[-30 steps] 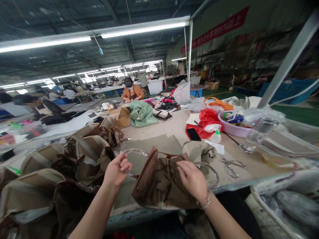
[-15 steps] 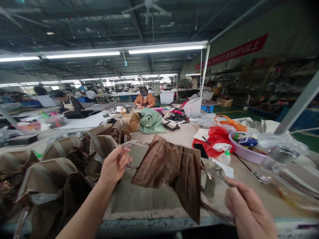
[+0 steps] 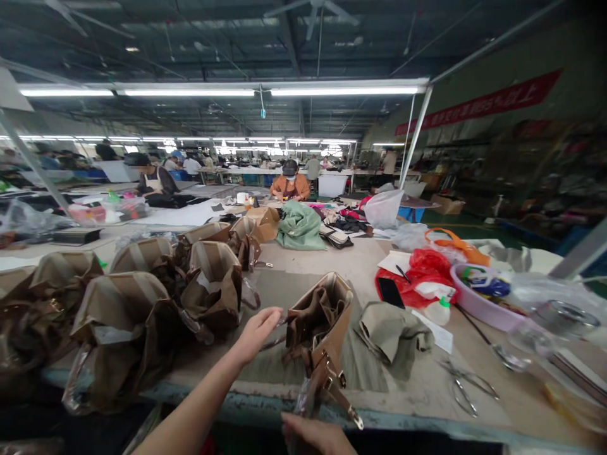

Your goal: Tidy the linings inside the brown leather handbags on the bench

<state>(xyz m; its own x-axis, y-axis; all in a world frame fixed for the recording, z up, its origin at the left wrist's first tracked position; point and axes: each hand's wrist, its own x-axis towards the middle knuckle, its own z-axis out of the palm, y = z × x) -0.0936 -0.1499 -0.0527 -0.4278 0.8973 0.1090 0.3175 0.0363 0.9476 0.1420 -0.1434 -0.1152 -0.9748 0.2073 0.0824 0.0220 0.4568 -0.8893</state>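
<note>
A brown handbag (image 3: 339, 328) stands on the table before me, its mouth open upward and soft brown fabric bunched inside. Straps with metal buckles hang from its front over the table edge. My left hand (image 3: 258, 332) is at the bag's left side, fingers stretched out near a thin handle. Low in the picture, my right hand (image 3: 320, 435) has its fingers extended beside a plastic-wrapped handle (image 3: 308, 395); the frame cuts off part of this hand. Both hands look open.
Several similar handbags (image 3: 121, 303) crowd the table's left. Right of my bag lie folded olive fabric (image 3: 396, 332), scissors (image 3: 467, 382), a phone (image 3: 390, 292), a red plastic bag (image 3: 429, 268) and a lilac basin (image 3: 478, 303). A green cloth bundle (image 3: 301, 224) sits farther back; a co-worker (image 3: 289, 183) sits beyond.
The handbag, held stretched by its handles between my hands, has come down onto the table and turned mouth up. My right hand moved left and down. Olive fabric and scissors now show fully.
</note>
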